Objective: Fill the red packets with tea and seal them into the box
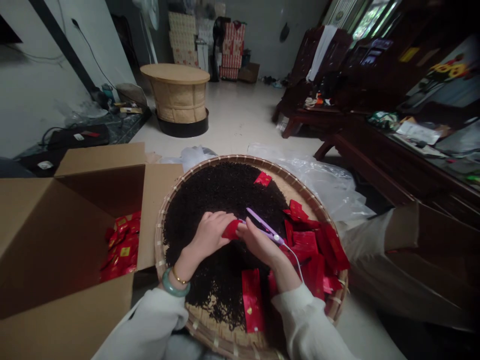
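Observation:
My left hand [213, 232], with a green bangle and a gold bracelet at the wrist, is closed on a small red packet [231, 229]. At the packet's right end, my right hand [258, 243] has its fingers closed on it too. Just beyond the right hand lies a purple hair straightener [275, 237] with its plates apart and a pale cord; whether the hand touches it is unclear. Beneath both hands, dark loose tea leaves [213, 195] cover much of a round woven bamboo tray [292, 186].
Flat red packets [311, 245] pile up at the tray's right; a long one [252, 300] lies near the front, another [263, 178] at the back. On the left, an open cardboard box [101, 185] contains filled red packets [125, 247]. Clear plastic [318, 175] lies behind the tray.

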Available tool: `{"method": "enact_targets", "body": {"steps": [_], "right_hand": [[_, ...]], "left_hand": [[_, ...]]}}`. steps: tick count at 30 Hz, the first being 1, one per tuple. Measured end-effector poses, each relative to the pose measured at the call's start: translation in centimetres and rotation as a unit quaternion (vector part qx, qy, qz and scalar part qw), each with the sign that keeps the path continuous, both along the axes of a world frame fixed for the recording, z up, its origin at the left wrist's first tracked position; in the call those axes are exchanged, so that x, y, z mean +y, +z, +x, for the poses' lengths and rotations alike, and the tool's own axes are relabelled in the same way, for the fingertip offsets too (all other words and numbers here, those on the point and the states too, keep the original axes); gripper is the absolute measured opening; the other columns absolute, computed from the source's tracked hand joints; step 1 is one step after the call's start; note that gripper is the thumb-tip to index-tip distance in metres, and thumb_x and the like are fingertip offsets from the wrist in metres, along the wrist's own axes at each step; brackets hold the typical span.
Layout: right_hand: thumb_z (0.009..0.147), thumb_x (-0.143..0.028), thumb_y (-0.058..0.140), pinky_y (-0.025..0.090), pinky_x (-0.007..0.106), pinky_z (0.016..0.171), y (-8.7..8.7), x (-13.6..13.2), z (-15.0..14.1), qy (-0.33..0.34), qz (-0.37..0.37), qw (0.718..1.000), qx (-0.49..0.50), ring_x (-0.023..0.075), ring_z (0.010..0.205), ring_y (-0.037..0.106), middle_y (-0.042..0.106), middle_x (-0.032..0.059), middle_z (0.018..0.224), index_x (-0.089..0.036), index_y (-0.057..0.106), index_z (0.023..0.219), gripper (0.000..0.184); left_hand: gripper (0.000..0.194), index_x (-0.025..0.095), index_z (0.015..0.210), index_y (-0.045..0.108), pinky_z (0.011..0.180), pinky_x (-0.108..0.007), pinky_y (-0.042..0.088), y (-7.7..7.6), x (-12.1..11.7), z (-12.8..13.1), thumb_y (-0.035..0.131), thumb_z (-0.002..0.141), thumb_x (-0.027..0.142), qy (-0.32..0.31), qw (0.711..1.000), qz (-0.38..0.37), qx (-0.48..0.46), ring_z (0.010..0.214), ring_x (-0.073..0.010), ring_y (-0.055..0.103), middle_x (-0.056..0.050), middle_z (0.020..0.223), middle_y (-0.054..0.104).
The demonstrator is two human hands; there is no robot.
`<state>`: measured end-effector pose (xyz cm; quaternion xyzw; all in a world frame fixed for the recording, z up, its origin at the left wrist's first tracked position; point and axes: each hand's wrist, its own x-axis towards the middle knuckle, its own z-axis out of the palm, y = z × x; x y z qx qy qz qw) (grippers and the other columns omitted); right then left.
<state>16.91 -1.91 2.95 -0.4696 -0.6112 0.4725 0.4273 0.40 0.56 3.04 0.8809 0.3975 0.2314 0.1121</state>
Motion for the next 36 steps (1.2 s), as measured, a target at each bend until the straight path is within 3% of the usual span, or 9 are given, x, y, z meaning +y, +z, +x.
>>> {"method": "enact_targets", "body": {"steps": [3,6,9,13,16,22,26,31,36], "right_hand": [[0.091,-0.064,0.022,0.048,0.044,0.091,1.1,-0.1,0.9,0.046,-0.085,0.990,0.099,0.0223,0.098,0.065,0.072,0.0107,0.096,-0.020,0.069,0.105,0.065],[0.090,-0.064,0.025,0.049,0.044,0.088,1.0,-0.9,2.2,0.006,-0.113,0.985,0.133,0.0246,0.104,0.063,0.068,0.0148,0.108,-0.018,0.062,0.116,0.064],[0.081,-0.056,0.055,0.052,0.043,0.080,-1.1,-2.7,2.6,-0.022,-0.085,0.994,-0.070,0.0283,0.105,0.060,0.062,0.0151,0.115,-0.020,0.057,0.121,0.054],[0.043,-0.021,0.088,0.054,0.046,0.068,-5.3,-5.3,0.8,-0.032,-0.033,0.921,-0.388,0.0413,0.112,0.052,0.042,0.0223,0.136,-0.027,0.037,0.140,0.110],[0.043,-0.009,0.085,0.055,0.046,0.069,-7.1,-5.5,-1.1,-0.040,0.015,0.898,-0.438,0.0413,0.114,0.051,0.037,0.0212,0.138,-0.032,0.027,0.144,0.118],[0.057,-0.008,0.079,0.051,0.047,0.088,-6.2,-2.8,-3.4,-0.026,0.080,0.918,-0.388,0.0350,0.118,0.049,0.037,0.0166,0.135,-0.028,0.035,0.139,0.096],[0.050,-0.024,0.087,0.054,0.053,0.074,-4.9,-2.1,-4.8,-0.020,0.087,0.896,-0.435,0.0395,0.113,0.047,0.037,0.0174,0.138,-0.030,0.046,0.129,0.090],[0.058,-0.013,0.080,0.055,0.046,0.069,-4.4,-2.6,-5.3,0.010,0.101,0.871,-0.481,0.0348,0.103,0.052,0.048,0.0164,0.129,-0.026,0.057,0.113,0.060],[0.065,-0.005,0.066,0.053,0.038,0.076,-4.2,-2.2,-3.1,0.000,0.069,0.924,-0.377,0.0238,0.091,0.059,0.057,0.0099,0.110,-0.020,0.061,0.095,0.035]], "left_hand": [[0.047,0.021,0.115,0.057,0.088,-0.039,0.039,-0.9,0.6,-0.8,0.071,0.070,0.019,0.033,0.998,-0.011,-0.047,0.111,-0.0259,0.058,-0.009,0.119,0.065],[0.046,0.021,0.113,0.059,0.088,-0.038,0.040,-1.0,0.8,-1.3,0.073,0.069,0.021,0.062,0.994,-0.024,-0.089,0.107,-0.0247,0.060,-0.008,0.117,0.066],[0.046,0.022,0.111,0.060,0.088,-0.039,0.041,-0.7,0.8,-1.4,0.075,0.068,0.023,0.093,0.989,-0.031,-0.114,0.103,-0.0246,0.060,-0.007,0.113,0.067],[0.048,0.023,0.112,0.061,0.087,-0.039,0.045,-0.7,0.8,-1.5,0.076,0.067,0.023,0.111,0.981,-0.037,-0.154,0.099,-0.0236,0.059,-0.007,0.107,0.066],[0.048,0.022,0.112,0.061,0.087,-0.038,0.048,-0.7,0.9,-1.6,0.076,0.067,0.023,0.115,0.975,-0.038,-0.187,0.095,-0.0225,0.059,-0.007,0.104,0.065],[0.044,0.021,0.110,0.061,0.088,-0.037,0.049,-0.5,1.0,-1.8,0.075,0.068,0.023,0.133,0.968,-0.026,-0.211,0.096,-0.0219,0.058,-0.007,0.103,0.064],[0.042,0.020,0.110,0.062,0.088,-0.037,0.050,-0.4,1.0,-1.9,0.074,0.069,0.023,0.144,0.965,-0.027,-0.220,0.096,-0.0219,0.058,-0.007,0.104,0.064],[0.044,0.021,0.109,0.062,0.088,-0.036,0.050,-0.5,1.0,-1.9,0.075,0.067,0.022,0.144,0.965,-0.026,-0.217,0.096,-0.0218,0.059,-0.007,0.104,0.064],[0.047,0.019,0.110,0.061,0.088,-0.036,0.049,-0.6,1.0,-1.8,0.076,0.066,0.021,0.139,0.966,-0.018,-0.215,0.096,-0.0221,0.059,-0.007,0.104,0.065]]}}
